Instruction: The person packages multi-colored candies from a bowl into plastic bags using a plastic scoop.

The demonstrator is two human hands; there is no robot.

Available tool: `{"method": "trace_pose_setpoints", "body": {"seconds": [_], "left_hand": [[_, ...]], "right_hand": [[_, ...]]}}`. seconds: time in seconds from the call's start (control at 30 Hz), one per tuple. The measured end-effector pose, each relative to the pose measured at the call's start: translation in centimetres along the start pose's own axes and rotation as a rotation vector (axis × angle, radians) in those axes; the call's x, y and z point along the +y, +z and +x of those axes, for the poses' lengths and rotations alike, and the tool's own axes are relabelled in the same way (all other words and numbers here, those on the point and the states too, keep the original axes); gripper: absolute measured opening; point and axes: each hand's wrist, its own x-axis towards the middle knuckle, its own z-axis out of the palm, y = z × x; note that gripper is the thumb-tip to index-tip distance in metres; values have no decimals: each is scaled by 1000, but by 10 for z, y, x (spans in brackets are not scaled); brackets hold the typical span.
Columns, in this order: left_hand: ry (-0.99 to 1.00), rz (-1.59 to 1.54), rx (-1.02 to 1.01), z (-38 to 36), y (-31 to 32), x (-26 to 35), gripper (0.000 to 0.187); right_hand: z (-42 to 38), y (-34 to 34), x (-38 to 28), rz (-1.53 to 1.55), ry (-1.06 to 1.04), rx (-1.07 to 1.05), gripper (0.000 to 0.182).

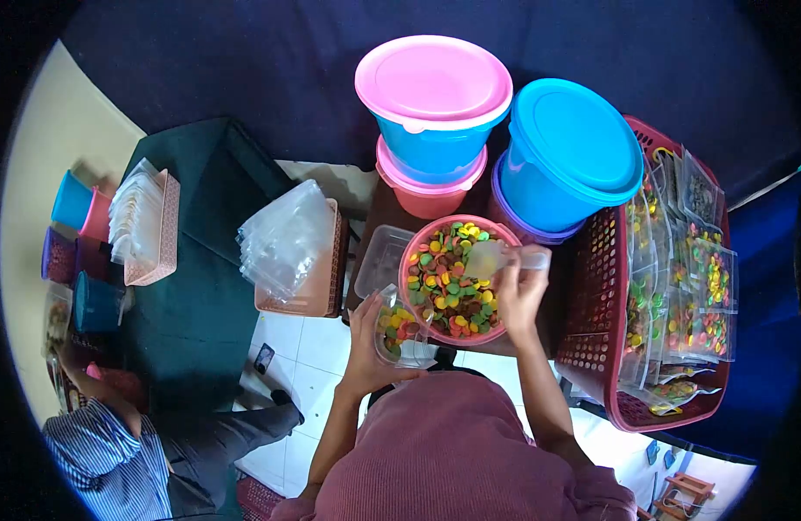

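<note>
My left hand (364, 354) grips a clear plastic pouch (398, 334) that is partly filled with colourful button-shaped sweets. The pouch is tilted beside the near left rim of a round pink tub (404, 276). Inside the tub lie many loose sweets (457, 291) in green, yellow, red and brown. Over the tub's right side, my right hand (522, 291) is closed around a small translucent scoop (487, 259). Whether the scoop holds any sweets is hard to make out.
Behind the tub stand stacked lidded buckets, one pink-lidded (435, 82) and one blue (578, 143). A maroon basket (591, 321) of filled pouches stands right. Left are a clear tray (379, 252), a basket of empty pouches (287, 239), and another seated person (96, 451).
</note>
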Motion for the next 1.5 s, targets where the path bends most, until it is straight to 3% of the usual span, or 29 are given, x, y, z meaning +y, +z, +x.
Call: {"method": "trace_pose_setpoints", "body": {"seconds": [0.27,0.47,0.53,0.6,0.7,0.73,0.8,0.93,1.2,1.3,1.5], "left_hand": [[-25,15,9,1,-5,-5,122],[-20,43,-36,10,-9,-7,122],[2,48,-52,15,-11,-8,122],[146,59,-67,20,-12,-11,121],[135,108,-109,24,-16,-12,118],[136,109,-113,26,-18,-12,118],[109,104,-156,29,-20,-12,115],[115,84,-163,31,-21,-13,114],[86,123,-168,25,-21,-11,117],[107,110,-122,22,-19,-11,118],[47,92,-77,15,-15,-3,117]], "right_hand": [[-14,-52,-26,-135,122,22,10],[-45,-41,-28,-167,221,83,10],[-55,-40,-12,-250,106,98,8],[-67,-38,12,-271,30,144,8],[-71,-34,18,-470,-240,155,12],[-72,-32,17,-470,-238,158,12],[-75,-28,15,-118,18,258,14],[-76,-28,19,43,64,282,16],[-66,-32,26,70,94,224,15],[-60,-42,20,254,338,219,13],[-54,-44,26,245,345,240,13]]}}
